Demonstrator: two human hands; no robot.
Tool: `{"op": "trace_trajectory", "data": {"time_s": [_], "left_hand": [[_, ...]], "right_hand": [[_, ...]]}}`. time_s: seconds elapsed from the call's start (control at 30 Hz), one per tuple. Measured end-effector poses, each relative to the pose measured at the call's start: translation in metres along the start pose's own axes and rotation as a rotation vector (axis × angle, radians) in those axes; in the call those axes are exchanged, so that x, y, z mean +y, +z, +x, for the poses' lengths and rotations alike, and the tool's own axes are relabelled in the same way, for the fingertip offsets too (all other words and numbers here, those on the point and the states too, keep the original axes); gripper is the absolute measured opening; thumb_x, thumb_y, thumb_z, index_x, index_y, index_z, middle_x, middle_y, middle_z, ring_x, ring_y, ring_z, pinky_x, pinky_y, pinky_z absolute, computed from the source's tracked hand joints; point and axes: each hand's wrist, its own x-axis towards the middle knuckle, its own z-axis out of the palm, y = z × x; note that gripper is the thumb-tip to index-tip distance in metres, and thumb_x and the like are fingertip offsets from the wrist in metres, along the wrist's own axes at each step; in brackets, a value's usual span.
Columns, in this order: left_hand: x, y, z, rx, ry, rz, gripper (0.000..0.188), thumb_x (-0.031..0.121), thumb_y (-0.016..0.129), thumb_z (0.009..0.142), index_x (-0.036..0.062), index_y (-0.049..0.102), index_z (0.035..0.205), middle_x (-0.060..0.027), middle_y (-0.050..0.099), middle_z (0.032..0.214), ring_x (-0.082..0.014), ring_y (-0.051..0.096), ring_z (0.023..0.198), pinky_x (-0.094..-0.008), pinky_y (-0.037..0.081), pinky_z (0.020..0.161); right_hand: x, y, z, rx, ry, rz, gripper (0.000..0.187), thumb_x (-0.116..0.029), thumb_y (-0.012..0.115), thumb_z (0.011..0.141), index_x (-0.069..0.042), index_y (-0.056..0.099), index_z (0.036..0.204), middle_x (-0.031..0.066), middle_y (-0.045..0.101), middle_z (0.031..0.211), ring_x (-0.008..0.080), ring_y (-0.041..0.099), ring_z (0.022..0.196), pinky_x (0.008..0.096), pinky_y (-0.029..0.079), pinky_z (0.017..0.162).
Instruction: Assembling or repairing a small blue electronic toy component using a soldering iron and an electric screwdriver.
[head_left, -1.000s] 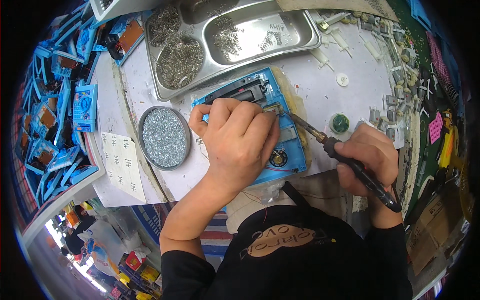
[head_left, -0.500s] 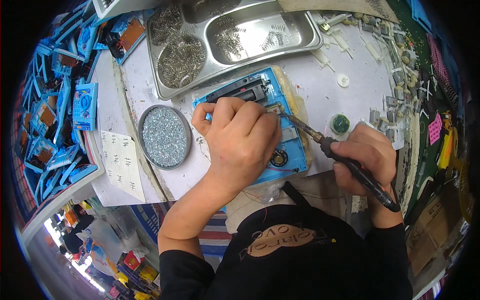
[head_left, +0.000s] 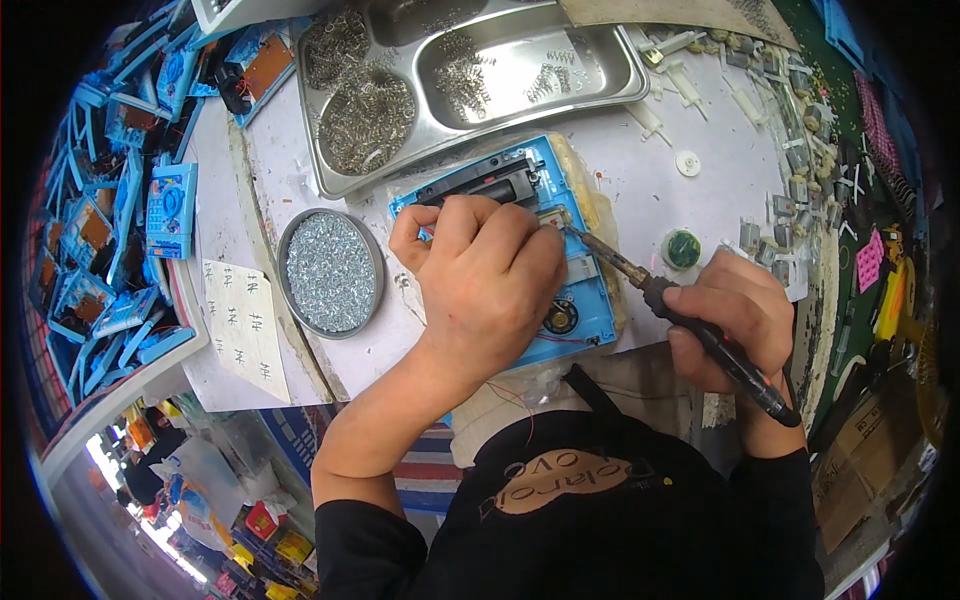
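My right hand [head_left: 735, 315] grips a soldering iron [head_left: 712, 335] by its dark handle. The iron's metal tip points left and reaches a small part inside an opened blue plastic casing [head_left: 597, 312], right beside my left fingertips. My left hand [head_left: 485, 280] is closed over the casing, thumb and fingers pressed together; what they pinch is hidden beneath the hand. Inside the casing show a black bar-shaped assembly [head_left: 490, 185] at the far side, a round black part [head_left: 561, 317] and thin red wires near my side.
A steel tray [head_left: 605, 85] of springs stands behind the casing. To the left are a round dish [head_left: 379, 275] of small screws, marked paper [head_left: 245, 335] and piled blue casings [head_left: 170, 210]. A small green-filled pot [head_left: 681, 249], a white disc [head_left: 687, 163] and small motors [head_left: 780, 240] lie right.
Both hands keep almost the same pose, with the iron's tip still at the small part by my left fingertips. The whole scene has shifted very slightly in the picture.
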Motion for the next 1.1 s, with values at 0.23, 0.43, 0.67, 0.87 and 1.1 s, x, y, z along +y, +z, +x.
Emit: {"op": "trace_trajectory", "data": {"time_s": [0.23, 0.43, 0.67, 0.87, 1.1], "left_hand": [[0.000, 0.001, 0.000, 0.013, 0.000, -0.009, 0.024, 0.011, 0.084, 0.067, 0.0154, 0.072, 0.087, 0.0035, 0.062, 0.087, -0.0192, 0.058, 0.088, -0.0437, 0.030, 0.088], [0.002, 0.001, 0.000, 0.011, -0.003, 0.029, 0.022, 0.012, 0.084, 0.067, 0.0153, 0.071, 0.085, 0.0033, 0.061, 0.085, -0.0191, 0.058, 0.087, -0.0439, 0.030, 0.088], [0.004, -0.001, 0.002, 0.002, 0.006, 0.061, 0.021, 0.012, 0.083, 0.069, 0.0152, 0.071, 0.085, 0.0031, 0.061, 0.084, -0.0194, 0.058, 0.086, -0.0456, 0.030, 0.088], [0.005, -0.001, 0.001, 0.006, -0.013, 0.073, 0.020, 0.012, 0.084, 0.070, 0.0147, 0.070, 0.084, 0.0029, 0.061, 0.083, -0.0194, 0.058, 0.085, -0.0455, 0.030, 0.088], [0.006, -0.019, 0.005, -0.022, -0.059, 0.040, 0.023, 0.011, 0.083, 0.074, 0.0120, 0.073, 0.095, -0.0011, 0.063, 0.085, -0.0201, 0.059, 0.085, -0.0416, 0.034, 0.090]], "right_hand": [[0.000, -0.007, 0.000, -0.012, 0.002, -0.019, 0.028, -0.006, 0.076, 0.077, -0.003, 0.071, 0.104, 0.0048, 0.054, 0.065, 0.0215, 0.053, 0.052, 0.0326, 0.041, 0.049], [-0.002, -0.008, 0.001, -0.003, -0.011, -0.010, 0.027, -0.006, 0.076, 0.077, -0.002, 0.070, 0.103, 0.0048, 0.054, 0.064, 0.0215, 0.052, 0.052, 0.0330, 0.041, 0.049], [0.000, -0.010, -0.002, 0.016, -0.004, -0.010, 0.027, -0.004, 0.076, 0.076, -0.002, 0.070, 0.103, 0.0047, 0.053, 0.064, 0.0213, 0.052, 0.052, 0.0323, 0.041, 0.049], [-0.003, -0.013, 0.000, 0.021, -0.002, -0.012, 0.028, -0.003, 0.075, 0.077, -0.001, 0.070, 0.104, 0.0053, 0.056, 0.064, 0.0212, 0.053, 0.053, 0.0321, 0.042, 0.050], [-0.002, -0.017, 0.001, 0.024, -0.011, -0.038, 0.026, -0.003, 0.075, 0.079, 0.002, 0.070, 0.104, 0.0084, 0.061, 0.068, 0.0221, 0.055, 0.054, 0.0321, 0.043, 0.052]]}}
